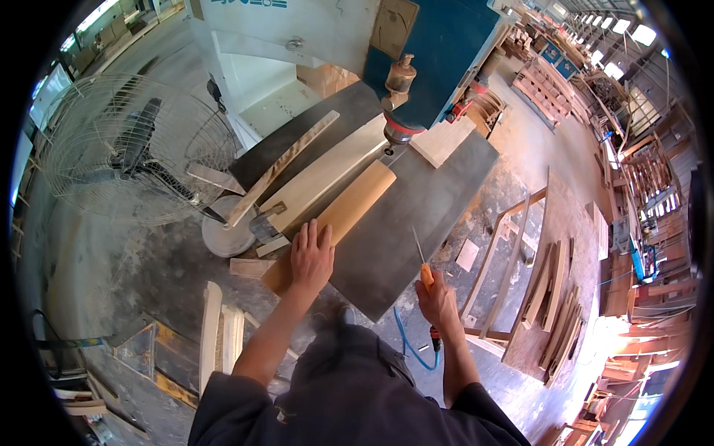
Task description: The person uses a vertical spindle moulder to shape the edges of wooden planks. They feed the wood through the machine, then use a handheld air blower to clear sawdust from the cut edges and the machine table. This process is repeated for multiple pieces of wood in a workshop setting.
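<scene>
My left hand (312, 256) rests with spread fingers on the lower end of a yellowish wooden board (358, 198) lying on a dark grey machine table (424, 227). My right hand (437, 301) grips an orange-handled air gun (427, 273) with a long thin metal nozzle, held near the table's right edge, with a blue hose (403, 331) hanging below. Beside the yellowish board lie a pale plank (327, 175) and a narrow strip (275, 175). A spindle head with a red ring (401, 130) hangs just above the boards.
A large wire fan (134, 149) stands at left. The white and blue machine body (416, 52) rises ahead. A square panel (442, 141) lies at the table's back right. Wood pieces on a leaning board (550, 297) are to my right, loose timber (212, 334) below left, stacked parts (539, 89) farther back.
</scene>
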